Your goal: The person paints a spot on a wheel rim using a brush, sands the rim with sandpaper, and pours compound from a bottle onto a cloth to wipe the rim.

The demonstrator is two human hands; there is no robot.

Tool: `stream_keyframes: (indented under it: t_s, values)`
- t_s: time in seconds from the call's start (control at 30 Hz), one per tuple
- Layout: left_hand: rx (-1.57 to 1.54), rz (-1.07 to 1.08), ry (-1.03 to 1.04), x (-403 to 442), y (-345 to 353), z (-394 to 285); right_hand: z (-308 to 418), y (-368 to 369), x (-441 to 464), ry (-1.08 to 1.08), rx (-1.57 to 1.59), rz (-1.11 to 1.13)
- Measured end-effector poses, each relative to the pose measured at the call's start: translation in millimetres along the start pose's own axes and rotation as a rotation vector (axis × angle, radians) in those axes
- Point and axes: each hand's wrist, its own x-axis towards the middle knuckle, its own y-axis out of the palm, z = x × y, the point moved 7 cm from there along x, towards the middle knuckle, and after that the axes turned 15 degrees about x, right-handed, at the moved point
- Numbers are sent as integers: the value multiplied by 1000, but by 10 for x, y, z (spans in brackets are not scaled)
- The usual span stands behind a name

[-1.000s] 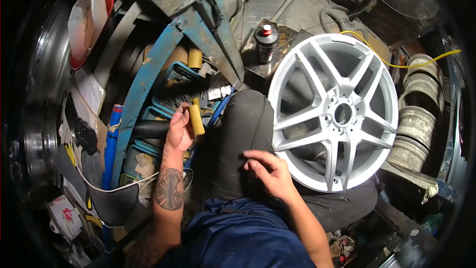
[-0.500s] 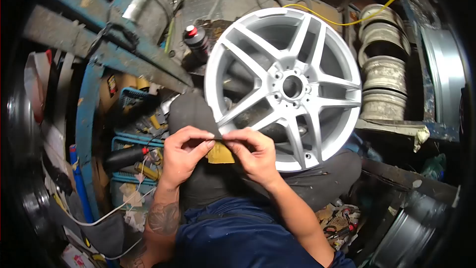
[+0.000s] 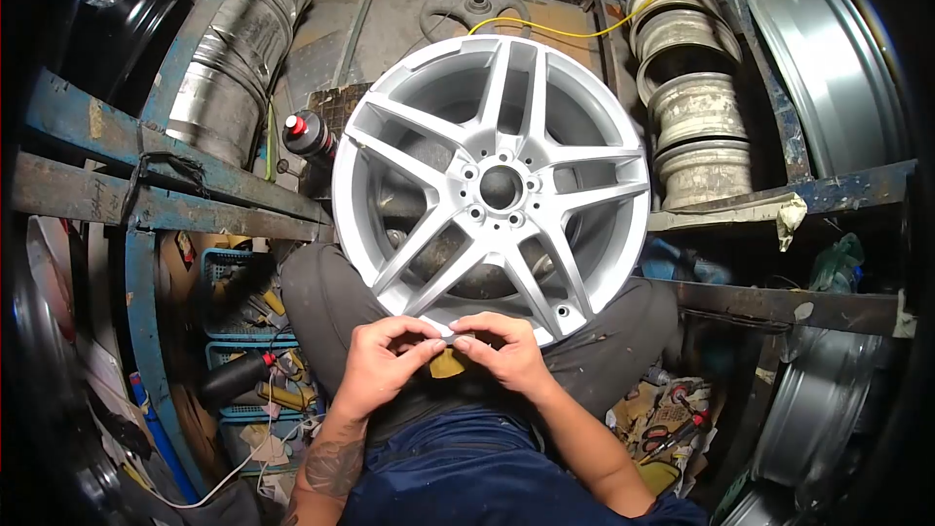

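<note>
A silver multi-spoke alloy wheel (image 3: 495, 240) leans face up across my legs, its near rim just beyond my fingers. In front of that rim, my left hand (image 3: 382, 362) pinches the left side of a small piece of yellow sandpaper (image 3: 448, 365). My right hand (image 3: 508, 355) pinches the same piece from the right, thumb and fingers pressed together. The fingertips of both hands nearly meet at its dark upper edge. Part of the piece is hidden behind the fingers.
A dark bottle with a red cap (image 3: 308, 134) stands left of the wheel. Worn rims (image 3: 703, 117) are stacked at right, beside a blue-grey metal frame (image 3: 769, 68). Blue baskets (image 3: 216, 336) with tools sit at lower left. A yellow hose (image 3: 584, 34) runs behind the wheel.
The view has shifted and levelled, so the wheel appears further left. Both hands keep their pinch on the sandpaper, which now looks smaller and more tilted between the fingers.
</note>
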Motion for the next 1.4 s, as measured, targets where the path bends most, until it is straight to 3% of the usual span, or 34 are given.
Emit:
stream_keyframes:
  t_s: [0.1,0.27,0.4,0.53,0.6,0.67,0.7,0.8,0.87,1.13,1.4]
  values:
    - [269,-100,228,76,61,-135,-149,-17,-7,73,-30,-31]
    - [455,-160,333,157,161,-214,-309,-102,-45,103,4,-129]
    - [617,-205,497,284,172,-369,-175,-216,93,121,48,-42]
    - [840,-186,717,550,253,-824,164,-383,386,335,216,69]
    - [852,-86,746,861,285,-948,333,-513,616,392,151,69]
    - [817,-111,779,1141,301,-1172,382,-747,979,265,68,47]
    - [746,-113,747,1269,318,-1215,457,-819,1135,128,91,52]
    - [764,-179,746,1473,426,-1142,361,-1012,1303,54,17,-46]
    - [768,-157,658,1598,437,-894,466,-987,1280,-121,-392,-180]
    - [476,-44,334,1738,319,-929,652,-953,1272,-257,-355,-242]
    - [175,111,192,1734,354,-766,893,-792,1144,-515,-666,-216]
